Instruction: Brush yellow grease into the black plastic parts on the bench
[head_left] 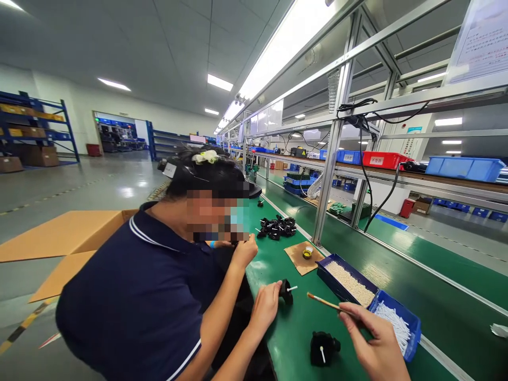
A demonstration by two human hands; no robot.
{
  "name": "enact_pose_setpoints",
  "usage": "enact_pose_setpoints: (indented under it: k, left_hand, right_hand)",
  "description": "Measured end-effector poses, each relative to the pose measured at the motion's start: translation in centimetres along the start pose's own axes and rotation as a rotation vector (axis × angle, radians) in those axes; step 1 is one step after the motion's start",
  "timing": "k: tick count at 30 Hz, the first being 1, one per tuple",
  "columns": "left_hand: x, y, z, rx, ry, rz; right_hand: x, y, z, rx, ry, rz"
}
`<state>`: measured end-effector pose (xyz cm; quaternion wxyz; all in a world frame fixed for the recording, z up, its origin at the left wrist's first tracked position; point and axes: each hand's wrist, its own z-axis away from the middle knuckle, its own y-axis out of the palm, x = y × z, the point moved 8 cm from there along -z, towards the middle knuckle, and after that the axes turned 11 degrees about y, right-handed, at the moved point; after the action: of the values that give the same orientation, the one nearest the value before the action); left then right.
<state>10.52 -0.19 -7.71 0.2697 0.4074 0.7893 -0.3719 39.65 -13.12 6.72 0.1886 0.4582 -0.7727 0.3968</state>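
Note:
My left hand [265,308] grips a small black plastic part [286,292] with a white pin sticking out of it, held just above the green belt [301,328]. My right hand [375,346] is closed on a thin wooden-handled brush [323,302], whose tip points left toward that part. A second black part [323,348] with a white pin lies on the belt between my hands. A small yellow-rimmed pot [307,253] sits on a cardboard scrap [298,262] beyond them.
A co-worker in a navy polo [138,296] leans in from the left, one hand [245,251] raised near the face. Two blue trays [341,290] [413,330] hold white pins. A pile of black parts [278,227] lies farther along. An aluminium post [327,185] stands behind.

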Motion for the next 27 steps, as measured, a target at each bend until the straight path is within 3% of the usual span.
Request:
enact_pose_setpoints:
  k: [4, 6, 8, 9, 13, 14, 16, 18, 20, 25, 27]
  left_hand:
    - [0.8, -2.3, -0.5, -0.149, 0.004, -0.127]
    - [-0.7, -3.2, 0.8, -0.234, 0.019, -0.151]
    - [-3.6, -3.0, 2.6, -0.22, 0.081, -0.088]
    - [-5.4, -2.2, 3.5, -0.134, 0.118, -0.013]
    - [-11.2, 4.2, 7.3, 0.523, 0.119, 0.274]
    - [-12.0, 5.2, 8.0, 0.608, 0.11, 0.289]
    - [-12.6, 6.7, 8.5, 0.658, 0.096, 0.288]
    - [-12.0, 7.8, 8.6, 0.601, 0.046, 0.292]
    - [-10.5, 8.7, 8.7, 0.473, -0.108, 0.383]
    - [-6.8, 10.2, 10.4, 0.069, -0.84, 1.091]
    - [-6.5, 9.3, 10.1, -0.116, -0.966, 1.295]
  right_hand:
    - [-2.2, -2.0, -0.5, -0.022, 0.086, 0.026]
    - [-3.1, -2.8, -0.5, -0.043, 0.165, 0.017]
    - [-3.9, -3.2, -0.4, -0.056, 0.255, -0.009]
    - [-4.3, -3.4, -0.4, -0.065, 0.293, -0.023]
    - [-6.2, -3.9, -0.2, -0.075, 0.418, -0.08]
    - [-6.8, -4.0, -0.2, -0.067, 0.45, -0.09]
    - [-7.9, -4.5, -0.1, -0.087, 0.514, -0.109]
    - [-8.6, -5.2, 0.0, -0.137, 0.577, -0.146]
    - [-8.6, -5.7, 0.2, -0.204, 0.63, -0.201]
    - [-7.7, -5.1, 0.5, -0.307, 0.635, -0.303]
    - [-7.9, -4.0, 0.5, -0.27, 0.587, -0.31]
